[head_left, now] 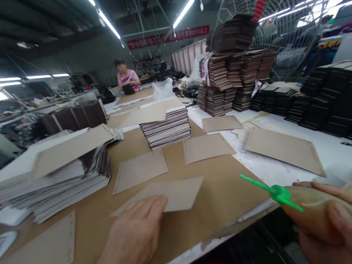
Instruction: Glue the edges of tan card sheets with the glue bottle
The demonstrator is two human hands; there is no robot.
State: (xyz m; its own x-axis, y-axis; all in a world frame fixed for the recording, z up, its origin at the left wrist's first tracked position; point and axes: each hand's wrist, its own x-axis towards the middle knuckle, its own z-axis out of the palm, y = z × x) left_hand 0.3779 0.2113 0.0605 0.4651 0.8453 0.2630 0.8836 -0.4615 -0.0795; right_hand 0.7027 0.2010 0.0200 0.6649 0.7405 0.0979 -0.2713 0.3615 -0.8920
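Observation:
My left hand (136, 228) is over the near left part of a beige cardboard sheet (184, 191), its fingers bent against the sheet's near edge. The hand hides part of that edge. In my right hand (343, 222) is a yellowish squeeze bottle (312, 205), tilted with its green nozzle (279, 194) pointing left over the table's front edge. My fingers wrap round its body. Two more flat sheets, a left one (140, 170) and a right one (208, 147), lie just beyond the sheet at my left hand.
Piles of boards (69, 185) rise at the left, and another stack (165, 129) stands mid-table. More sheets (284, 150) lie to the right. Tall brown stacks (221, 78), black stacks (350, 100) and a caged fan (281, 18) are beyond. A person (128, 77) is across the table.

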